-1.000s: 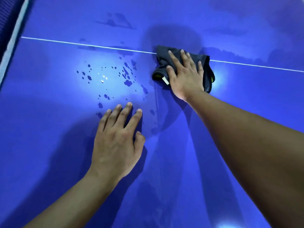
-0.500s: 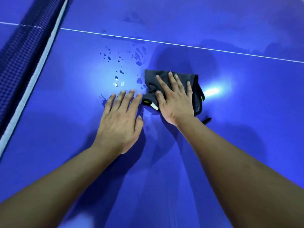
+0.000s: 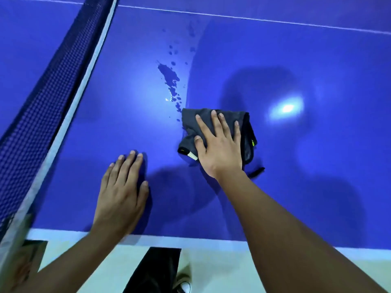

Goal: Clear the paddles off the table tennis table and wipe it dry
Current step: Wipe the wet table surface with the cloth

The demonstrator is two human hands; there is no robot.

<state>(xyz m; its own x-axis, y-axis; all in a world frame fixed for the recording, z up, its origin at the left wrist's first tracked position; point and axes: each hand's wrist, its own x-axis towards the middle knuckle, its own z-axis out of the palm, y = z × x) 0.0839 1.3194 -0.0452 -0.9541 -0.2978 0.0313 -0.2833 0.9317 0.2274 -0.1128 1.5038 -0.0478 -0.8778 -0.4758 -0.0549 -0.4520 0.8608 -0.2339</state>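
Note:
A blue table tennis table [image 3: 306,166] fills the view. My right hand [image 3: 218,144] lies flat with spread fingers on a crumpled dark grey cloth [image 3: 191,125] and presses it onto the surface. A trail of water drops [image 3: 170,78] runs away from the cloth's far left corner toward the white centre line [image 3: 275,20]. My left hand [image 3: 121,187] rests flat and open on the table near its front edge, apart from the cloth. No paddle is in view.
The net [image 3: 46,98] with its white band runs diagonally along the left side. The table's white front edge [image 3: 190,240] crosses the bottom, with pale floor, a dark trouser leg [image 3: 156,269] and a shoe below it.
My right hand has dragged the cloth toward me from the centre line, wiping away the drops to its right. My left hand has slid back toward the front edge. The view has pulled back.

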